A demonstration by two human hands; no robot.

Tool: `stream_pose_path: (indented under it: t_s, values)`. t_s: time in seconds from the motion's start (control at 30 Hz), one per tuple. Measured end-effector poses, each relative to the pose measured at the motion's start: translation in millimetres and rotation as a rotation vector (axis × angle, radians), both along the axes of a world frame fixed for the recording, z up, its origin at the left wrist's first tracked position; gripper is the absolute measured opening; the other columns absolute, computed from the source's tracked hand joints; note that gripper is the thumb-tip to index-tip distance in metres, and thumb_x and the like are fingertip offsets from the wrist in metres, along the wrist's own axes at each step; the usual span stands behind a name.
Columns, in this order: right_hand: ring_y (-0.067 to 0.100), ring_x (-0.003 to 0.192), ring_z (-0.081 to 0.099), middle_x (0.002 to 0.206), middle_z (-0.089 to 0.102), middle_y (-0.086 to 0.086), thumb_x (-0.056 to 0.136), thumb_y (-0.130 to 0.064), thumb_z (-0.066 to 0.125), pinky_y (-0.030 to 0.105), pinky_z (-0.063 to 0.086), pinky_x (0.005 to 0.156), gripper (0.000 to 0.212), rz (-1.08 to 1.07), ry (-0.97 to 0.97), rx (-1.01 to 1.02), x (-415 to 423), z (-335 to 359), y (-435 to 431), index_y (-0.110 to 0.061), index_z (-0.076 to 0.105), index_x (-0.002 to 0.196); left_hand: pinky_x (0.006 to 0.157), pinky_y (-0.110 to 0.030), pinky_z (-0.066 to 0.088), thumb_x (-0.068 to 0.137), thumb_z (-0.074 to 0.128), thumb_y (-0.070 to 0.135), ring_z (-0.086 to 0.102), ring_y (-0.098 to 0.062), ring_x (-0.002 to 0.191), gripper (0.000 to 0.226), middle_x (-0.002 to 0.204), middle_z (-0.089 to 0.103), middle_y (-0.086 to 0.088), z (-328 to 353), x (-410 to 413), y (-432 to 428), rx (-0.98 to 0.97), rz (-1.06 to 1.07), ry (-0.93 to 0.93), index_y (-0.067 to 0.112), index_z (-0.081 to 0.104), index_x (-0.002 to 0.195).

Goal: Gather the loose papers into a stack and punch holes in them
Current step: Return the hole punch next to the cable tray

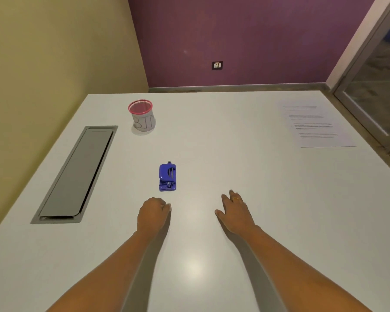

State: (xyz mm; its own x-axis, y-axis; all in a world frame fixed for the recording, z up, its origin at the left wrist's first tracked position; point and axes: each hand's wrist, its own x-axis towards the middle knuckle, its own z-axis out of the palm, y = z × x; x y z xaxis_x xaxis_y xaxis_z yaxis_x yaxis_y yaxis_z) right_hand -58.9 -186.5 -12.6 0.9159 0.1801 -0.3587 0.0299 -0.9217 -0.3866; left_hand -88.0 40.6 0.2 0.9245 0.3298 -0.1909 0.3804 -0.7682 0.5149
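A blue hole punch (167,177) sits on the white table (212,143) near the middle. Printed paper (318,127) lies flat at the far right, close to the table's right edge; whether it is one sheet or more I cannot tell. My left hand (153,213) rests just below the punch with its fingers curled in, holding nothing. My right hand (234,212) lies to the right of it, fingers spread apart, a ring on one finger, empty. Both hands are far from the paper.
A red-rimmed mesh cup (142,115) with a label reading "BIN" stands at the back left. A grey cable hatch (74,174) is set into the table on the left. Walls close off the back, and a glass door frame (369,86) stands at the right.
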Motion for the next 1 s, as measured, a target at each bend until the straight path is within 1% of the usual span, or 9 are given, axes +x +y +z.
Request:
stream_pose_path:
  t_s: [0.07,0.17,0.23,0.37,0.43,0.57,0.7,0.87,1.0]
  values:
    - [0.025,0.146,0.002,0.158,0.006,0.011,0.095,-0.039,0.041,0.039,0.013,0.118,0.06,0.012,0.012,0.013,2,1,8,-0.015,0.021,0.146,0.057,-0.026,0.035,0.089,0.055,0.023,0.053,-0.022,0.061,0.028,0.063,0.059,-0.008,10,13,9,-0.075,0.137,-0.015,0.007,0.059,0.066]
    - [0.025,0.146,0.002,0.158,0.006,0.011,0.095,-0.04,0.042,0.038,0.013,0.117,0.06,0.015,0.035,0.038,6,2,19,-0.014,0.022,0.146,0.065,-0.031,0.042,0.09,0.054,0.022,0.057,-0.031,0.069,0.032,0.065,0.06,-0.017,21,40,24,-0.217,0.281,-0.054,0.0,0.059,0.066]
    - [0.024,0.146,0.001,0.158,0.006,0.011,0.094,-0.04,0.043,0.037,0.013,0.117,0.06,0.014,0.05,0.058,9,2,25,-0.014,0.024,0.145,0.079,-0.039,0.052,0.09,0.055,0.022,0.063,-0.036,0.08,0.031,0.075,0.064,-0.022,26,57,29,-0.337,0.368,-0.082,-0.003,0.061,0.072]
    - [0.024,0.146,0.0,0.158,0.007,0.01,0.094,-0.04,0.045,0.037,0.013,0.116,0.059,0.013,0.051,0.087,15,-1,31,-0.014,0.027,0.144,0.093,-0.043,0.049,0.088,0.058,0.021,0.064,-0.036,0.099,0.032,0.107,0.067,-0.022,27,85,29,-0.441,0.414,-0.053,-0.004,0.063,0.106]
    - [0.024,0.146,0.001,0.157,0.009,0.01,0.093,-0.04,0.046,0.036,0.013,0.117,0.059,0.016,0.033,0.091,17,-3,33,-0.014,0.028,0.143,0.092,-0.044,0.05,0.086,0.061,0.016,0.064,-0.036,0.098,0.028,0.11,0.066,-0.022,24,95,28,-0.482,0.435,-0.032,-0.003,0.064,0.105]
    - [0.024,0.146,0.003,0.157,0.012,0.011,0.092,-0.041,0.047,0.036,0.013,0.116,0.059,0.011,0.017,0.117,22,-7,37,-0.014,0.031,0.142,0.08,-0.039,0.055,0.082,0.063,0.0,0.06,-0.031,0.079,0.022,0.109,0.065,-0.024,18,103,25,-0.66,0.527,0.006,-0.006,0.064,0.103]
    - [0.022,0.146,0.003,0.157,0.014,0.01,0.092,-0.04,0.048,0.034,0.014,0.116,0.057,-0.002,0.028,0.161,28,-8,38,-0.015,0.033,0.141,0.085,-0.044,0.053,0.083,0.056,-0.01,0.059,-0.031,0.084,0.031,0.103,0.063,-0.021,13,103,26,-0.809,0.546,0.032,-0.009,0.059,0.114]
    - [0.021,0.145,0.006,0.156,0.016,0.009,0.092,-0.039,0.049,0.032,0.014,0.116,0.057,-0.006,0.014,0.176,31,-8,40,-0.014,0.034,0.141,0.047,-0.02,0.054,0.085,0.053,-0.012,0.059,-0.024,0.068,0.031,0.103,0.06,-0.02,17,101,24,-0.973,0.558,-0.018,-0.011,0.056,0.116]
    - [0.02,0.145,0.007,0.156,0.018,0.008,0.092,-0.037,0.05,0.032,0.015,0.115,0.055,-0.005,0.008,0.182,31,-7,39,-0.014,0.036,0.14,0.073,-0.036,0.057,0.083,0.055,-0.011,0.06,-0.03,0.085,0.031,0.115,0.061,-0.027,12,99,22,-0.891,0.55,0.001,-0.009,0.058,0.114]
